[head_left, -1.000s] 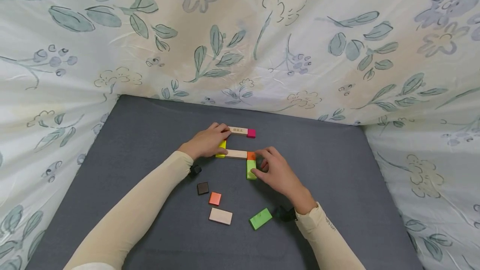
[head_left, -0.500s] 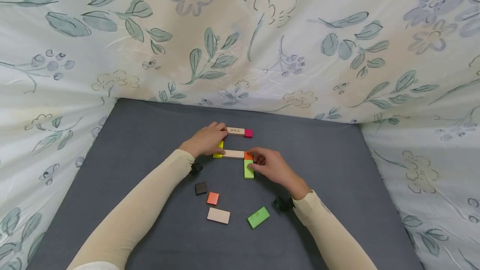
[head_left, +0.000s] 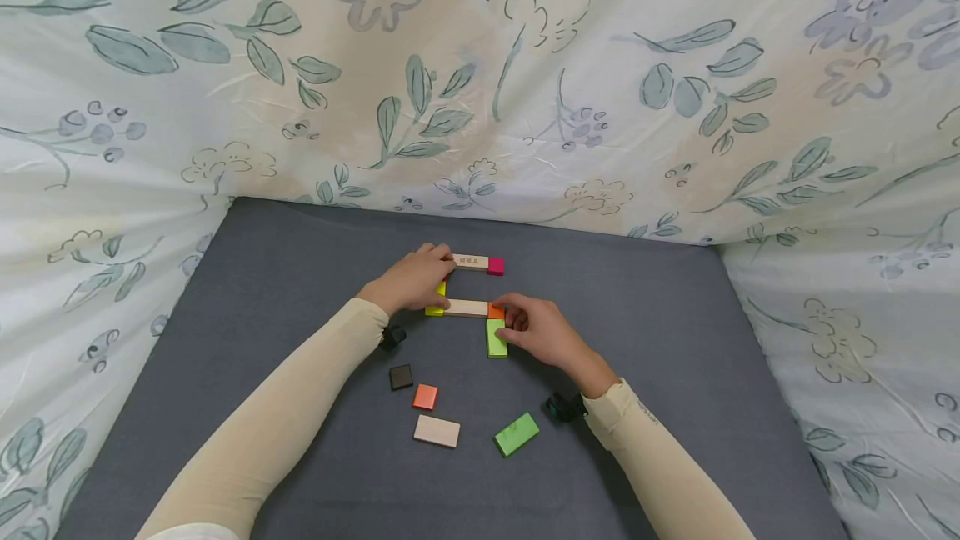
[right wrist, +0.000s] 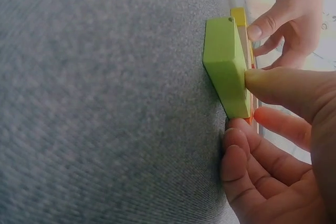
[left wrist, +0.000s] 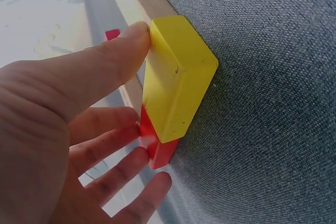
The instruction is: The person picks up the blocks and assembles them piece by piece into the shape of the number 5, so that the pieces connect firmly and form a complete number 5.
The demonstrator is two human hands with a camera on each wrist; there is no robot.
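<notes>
Coloured wooden blocks lie end to end in a bent line. My left hand (head_left: 408, 280) reaches over its left side, the thumb touching the yellow block (left wrist: 178, 87) where it meets a plain wood block (head_left: 467, 307). The other fingertips of that hand lie by a red block (left wrist: 163, 153), mostly hidden in the head view. My right hand (head_left: 551, 332) is at the right corner. Its thumb rests on the lime green block (head_left: 497, 340), its index fingertip on the orange block (head_left: 496, 312), and the remaining fingers bend beside them. A lettered wood block (head_left: 472, 262) and a magenta block (head_left: 496, 266) form the far row.
Nearer to me lie a dark block (head_left: 401, 377), an orange-red square block (head_left: 425, 396), a pale wood block (head_left: 437, 431) and a slanted green block (head_left: 517, 435). Grey cloth covers the table (head_left: 637, 315). Floral curtains (head_left: 300, 123) hang behind and at both sides.
My right hand has drawn in toward the corner, its thumb farther onto the lime green block and its index fingertip over the orange block. My left hand stays in place.
</notes>
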